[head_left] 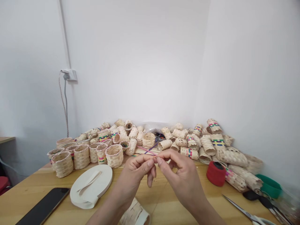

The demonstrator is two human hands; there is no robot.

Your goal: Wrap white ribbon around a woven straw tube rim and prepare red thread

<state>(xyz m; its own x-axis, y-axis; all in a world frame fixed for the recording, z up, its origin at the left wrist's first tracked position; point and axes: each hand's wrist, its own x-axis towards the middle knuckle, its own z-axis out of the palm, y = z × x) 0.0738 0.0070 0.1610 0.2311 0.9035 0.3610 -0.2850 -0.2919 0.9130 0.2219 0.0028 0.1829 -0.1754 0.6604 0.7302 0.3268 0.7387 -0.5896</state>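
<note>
- Nearest the camera, a half-woven strip piece [136,215] sat on the table [28,190] edge, right under the wrists.
- Left hand [137,173] and right hand [181,173] met fingertip to fingertip above it, both pinched nearly shut on a thin thread [161,193] that trailed down between them. Too fine to see much more, honestly.
- Left of the hands: a white tape roll [91,186] and a black phone [44,207]. On the right: scissors [246,212] and a red spool [216,173].
- Farther back, a big pile of little woven baskets [164,140] sat against the wall.
</note>
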